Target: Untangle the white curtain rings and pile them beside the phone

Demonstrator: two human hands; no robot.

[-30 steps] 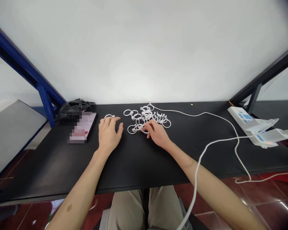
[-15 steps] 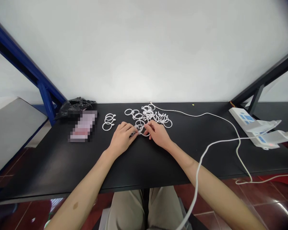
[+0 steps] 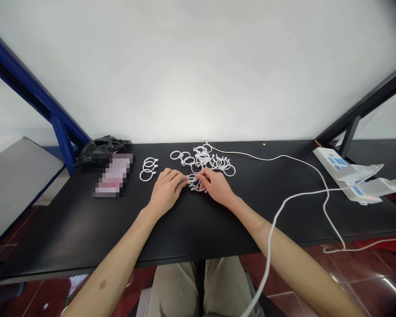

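My left hand and my right hand face each other near the middle of the table. Between them are a few white curtain rings with small eyelets, overlapping one another. Left thumb and fingertips pinch the rings' left side; right thumb and forefinger grip their right side. Just behind lies a loose pile of curtain rings, some overlapping, spreading to the right. Left of my left hand, three rings lie overlapped in a short column, eyelets to the right. How the held rings link is too small to tell.
A black plastic bag and a blurred pinkish packet lie on the left of the black table. At right is a white power strip with plugs. A white cable crosses above my right forearm.
The held rings have come slightly towards me, apart from the pile, and show more plainly between my fingertips. The three rings at left have not moved on the table.
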